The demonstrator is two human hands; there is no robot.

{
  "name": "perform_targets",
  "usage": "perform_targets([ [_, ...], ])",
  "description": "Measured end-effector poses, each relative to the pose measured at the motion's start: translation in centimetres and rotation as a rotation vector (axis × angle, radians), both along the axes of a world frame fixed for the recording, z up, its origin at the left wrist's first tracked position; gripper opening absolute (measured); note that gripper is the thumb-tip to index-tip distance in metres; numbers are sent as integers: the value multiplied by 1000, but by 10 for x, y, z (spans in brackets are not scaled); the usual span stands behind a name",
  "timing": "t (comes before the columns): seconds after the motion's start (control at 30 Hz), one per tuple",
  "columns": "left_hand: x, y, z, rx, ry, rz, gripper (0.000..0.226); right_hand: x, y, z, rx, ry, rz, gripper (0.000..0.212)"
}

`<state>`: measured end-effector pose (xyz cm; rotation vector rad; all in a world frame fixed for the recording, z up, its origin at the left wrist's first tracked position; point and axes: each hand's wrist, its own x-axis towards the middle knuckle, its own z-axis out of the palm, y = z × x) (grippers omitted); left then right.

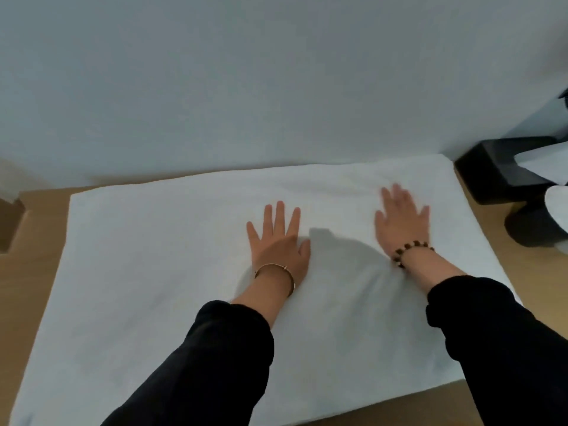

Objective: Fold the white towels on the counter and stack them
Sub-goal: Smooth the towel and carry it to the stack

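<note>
White towel lay spread mid-frame; our left hand and right hand pressed it flat-fingered, gripping nothing; we judged outward smoothing best.

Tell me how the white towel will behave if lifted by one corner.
Probably floppy: the towel lies flat and creases softly near the left hand and right hand, so a lifted corner would likely drape. Pushed sideways, it may bunch up, or slide on the smooth-looking counter.
</note>
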<state>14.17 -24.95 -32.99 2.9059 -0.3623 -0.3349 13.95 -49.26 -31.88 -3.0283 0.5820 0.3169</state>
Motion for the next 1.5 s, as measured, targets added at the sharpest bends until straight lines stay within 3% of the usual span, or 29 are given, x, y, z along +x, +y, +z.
perform_targets([
  [0.07, -2, -3, -7, 32, -44, -15, 64, 16, -27, 10, 34, 27, -369, 57],
  [0.1, -2, -3, -9, 39, -62, -17, 65, 25, -19, 12, 29, -15, -357, 58],
  [0.17, -1, -2, -11, 60, -80, -19, 67, 42, 20, 7, 50, -159, 29, 58],
  [0.23, 0, -1, -9, 67, -82, -16, 67, 43, 57, 1, 124, -113, 550, 57],
  [0.27, -1, 0, -9, 71, -77, -16, 67, 42, 58, -1, 132, -72, 659, 57],
  [0.3, 0, 0, -8, 73, -76, -16, 66, 48, 46, -2, 127, -75, 627, 56],
  [0.47, -2, 7, -6, 85, -76, 15, 68, 50, -54, -3, 60, -72, -73, 56],
  [0.6, -4, 23, -4, 85, -105, 58, 66, 40, -37, -6, 86, -40, -173, 58],
  [0.67, 1, 28, -3, 96, -106, 114, 63, 40, -6, -6, 97, -45, -84, 58],
  [0.77, 3, 7, 3, 34, -73, 242, 61, 23, 45, -11, 121, -52, 363, 58],
  [0.83, -9, -20, 2, 31, -79, 79, 65, 7, 45, -13, 133, -30, 637, 58],
  [0.87, -18, -31, -2, 67, -92, -79, 66, 5, 31, -11, 115, -34, 656, 58],
  [0.93, -26, -37, -6, 118, -96, -252, 68, -4, -15, -9, 71, -33, 418, 57],
  [1.03, -23, -31, -6, 145, -97, -202, 68, -24, -77, 0, 40, 19, -150, 55],
  [1.07, -22, -32, -6, 141, -101, -200, 68, -30, -74, 2, 18, 42, -245, 56],
  [1.13, -23, -34, -4, 126, -101, -209, 67, -40, -30, -1, 53, 4, -165, 60],
  [1.23, -25, -33, -3, 108, -108, -205, 67, -80, 39, -11, 147, -26, 282, 60],
  [1.27, -24, -32, -2, 101, -111, -199, 67, -93, 36, -11, 138, -24, 318, 59],
  [1.4, -27, -31, -1, 92, -111, -182, 64, -132, -45, -8, 54, -25, -113, 57],
  [1.5, -27, -34, 2, 141, -86, -171, 61, -135, -50, -1, 44, 20, -326, 58],
])
